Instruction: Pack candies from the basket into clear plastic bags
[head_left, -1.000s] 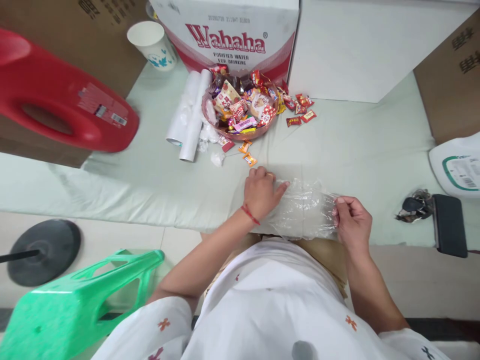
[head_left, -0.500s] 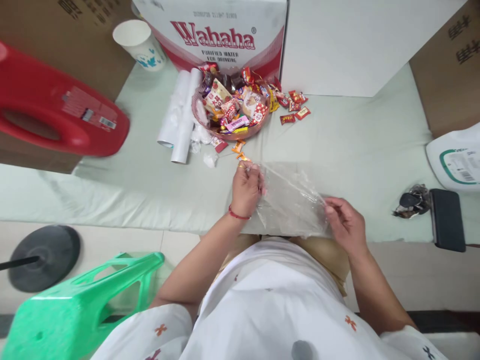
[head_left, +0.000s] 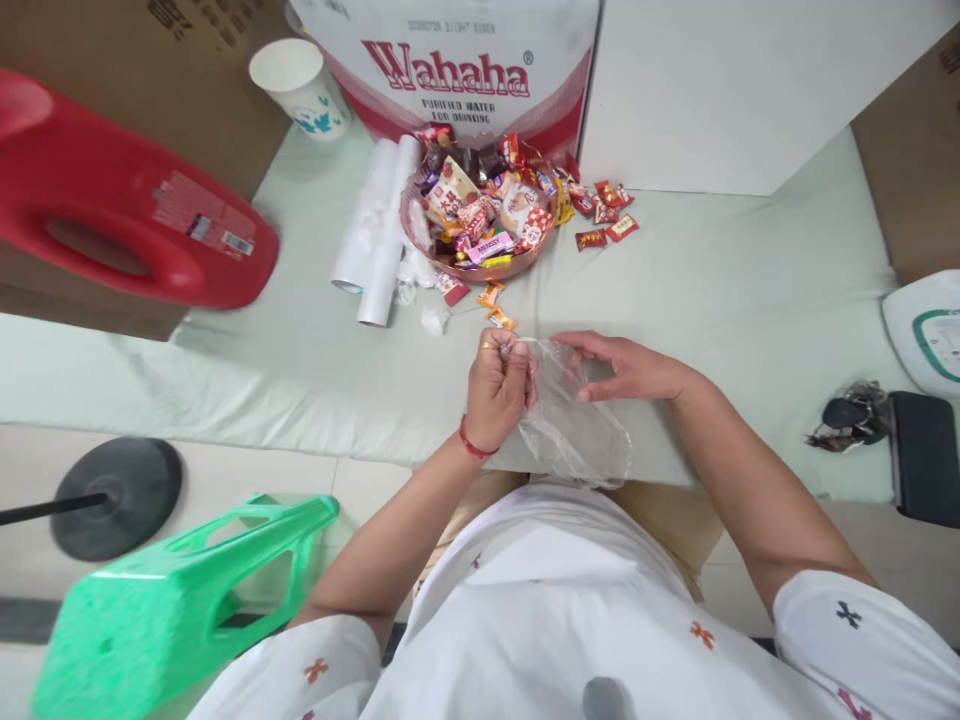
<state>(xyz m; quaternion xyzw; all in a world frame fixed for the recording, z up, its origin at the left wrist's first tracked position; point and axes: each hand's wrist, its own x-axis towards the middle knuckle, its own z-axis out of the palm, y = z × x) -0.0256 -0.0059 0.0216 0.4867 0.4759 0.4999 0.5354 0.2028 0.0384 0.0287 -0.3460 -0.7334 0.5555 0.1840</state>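
My left hand (head_left: 500,388) is closed around the gathered edge of a clear plastic bag (head_left: 581,435), which hangs down over the table's front edge. Beside the bag's upper right part is my right hand (head_left: 626,368), thumb and fingers spread apart; some fingertips overlap the film, and I cannot tell whether they touch it. Just beyond my hands stands a pink bowl (head_left: 480,268) heaped with wrapped candies and snacks. Two orange-wrapped candies (head_left: 500,318) and a red packet (head_left: 452,290) lie in front of it.
Left of the bowl are white paper rolls (head_left: 386,235), crumpled plastic (head_left: 433,318) and a paper cup (head_left: 300,88). Several red candies (head_left: 606,215) lie right. A red jug (head_left: 142,200), Wahaha carton (head_left: 465,75), keys (head_left: 847,415), black phone (head_left: 926,455) and green stool (head_left: 187,600) surround.
My right hand has let go of the bag's right end and moved left, toward my left hand. The stretched bag has slackened and droops. The view has shifted slightly.
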